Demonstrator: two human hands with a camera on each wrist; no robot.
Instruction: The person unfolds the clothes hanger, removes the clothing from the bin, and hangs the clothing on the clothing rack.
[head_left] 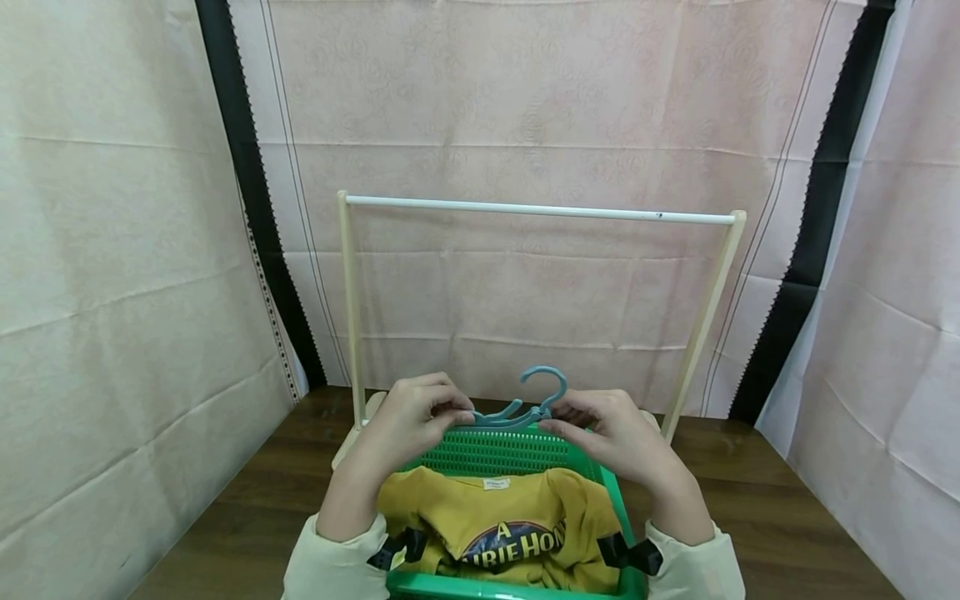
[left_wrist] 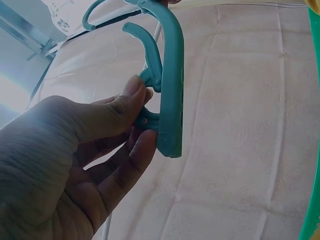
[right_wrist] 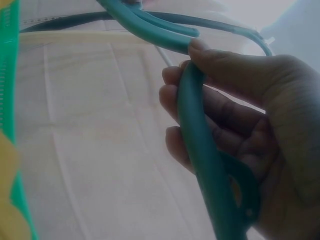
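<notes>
Both hands hold a teal plastic clothes hanger (head_left: 510,423) over the far end of a green basket (head_left: 487,452). Its hook curls upward near the right hand. My left hand (head_left: 420,412) pinches one end between thumb and fingers; the left wrist view shows that end of the hanger (left_wrist: 172,75) with a small notched arm beside the thumb. The right hand (head_left: 607,429) grips the other side close to the hook, thumb along the bar and fingers behind the hanger (right_wrist: 192,110). In the basket lies a yellow printed sweatshirt (head_left: 525,500), collar toward the far side.
Behind the basket stands a cream clothes rack with a white top bar (head_left: 540,208) and two side posts. The dark wooden table (head_left: 757,500) runs to pale cloth curtains (head_left: 487,100) at the back and both sides.
</notes>
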